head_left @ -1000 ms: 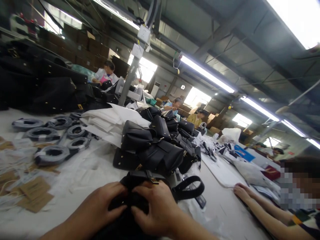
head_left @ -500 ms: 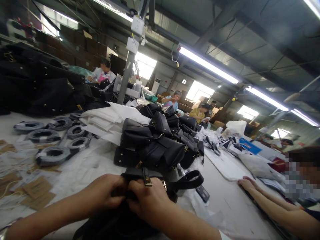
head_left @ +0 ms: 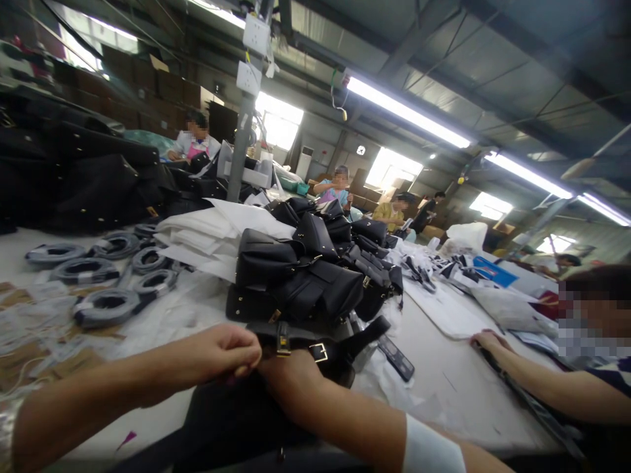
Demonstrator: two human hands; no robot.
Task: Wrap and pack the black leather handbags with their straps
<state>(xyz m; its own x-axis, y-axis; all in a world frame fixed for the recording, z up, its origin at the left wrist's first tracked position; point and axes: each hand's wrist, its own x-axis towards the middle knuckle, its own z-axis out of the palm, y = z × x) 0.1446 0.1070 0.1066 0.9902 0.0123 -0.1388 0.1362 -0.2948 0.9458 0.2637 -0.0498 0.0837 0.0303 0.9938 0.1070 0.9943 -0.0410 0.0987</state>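
Note:
A black handbag (head_left: pixel 227 420) with gold-coloured fittings lies in front of me, close to my body. My right hand (head_left: pixel 292 380) is at its top opening below a short buckled tab (head_left: pixel 282 340); its fingers are hidden in or behind the bag. Just left of that opening, my left hand (head_left: pixel 231 351) is closed, thumb and fingers pressed together. Whatever it may pinch is too small to make out. A square gold buckle (head_left: pixel 319 353) and a black strap (head_left: pixel 367 334) sit to the right of my right hand.
Several black bags (head_left: pixel 300 282) are heaped ahead beside white sheets (head_left: pixel 197 230). Coiled straps (head_left: pixel 107 307) and brown tags lie left. A dark handheld device (head_left: pixel 397 358) is at right, with a co-worker's hand (head_left: pixel 488 340) beyond. A metal post (head_left: pixel 239 151) stands behind.
My left hand has come away from the bag's opening, up and slightly right, and closed. My right hand has sunk lower at the opening. The strap's loop has flattened and shifted.

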